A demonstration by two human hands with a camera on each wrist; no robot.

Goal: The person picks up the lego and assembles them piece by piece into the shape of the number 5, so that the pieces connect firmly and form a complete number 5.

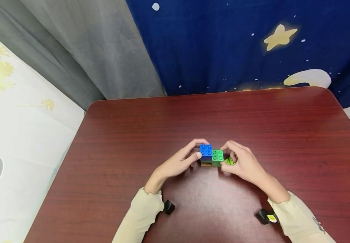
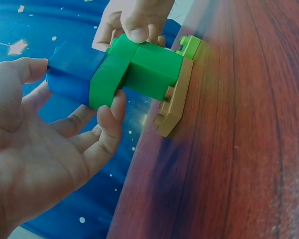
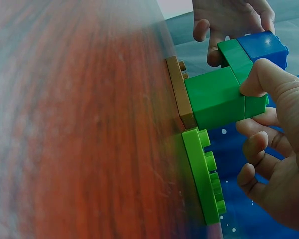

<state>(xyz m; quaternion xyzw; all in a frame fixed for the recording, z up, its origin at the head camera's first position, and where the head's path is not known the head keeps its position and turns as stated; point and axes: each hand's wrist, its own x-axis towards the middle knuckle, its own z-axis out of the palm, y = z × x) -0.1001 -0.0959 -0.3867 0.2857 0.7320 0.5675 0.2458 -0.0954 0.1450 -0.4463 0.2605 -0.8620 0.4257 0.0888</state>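
Note:
A stack of toy building bricks stands near the middle of the table. At its base lies a thin tan brick (image 3: 179, 89), with a tall green brick (image 3: 214, 97) on one end. A thinner green brick (image 2: 107, 77) lies across the top, overhanging the tan one toward the left. On that overhang sits a blue brick (image 1: 206, 151). My left hand (image 1: 178, 163) holds the blue brick between thumb and fingers, with other fingertips under the thin green one. My right hand (image 1: 247, 165) pinches the green bricks by their right end, its thumb at their seam.
A flat lime-green brick (image 3: 202, 179) rests on the table right of the stack, partly behind my right hand in the head view. The dark red wooden table (image 1: 132, 135) reaches back to a blue curtain (image 1: 211, 44) and a grey curtain (image 1: 111, 44).

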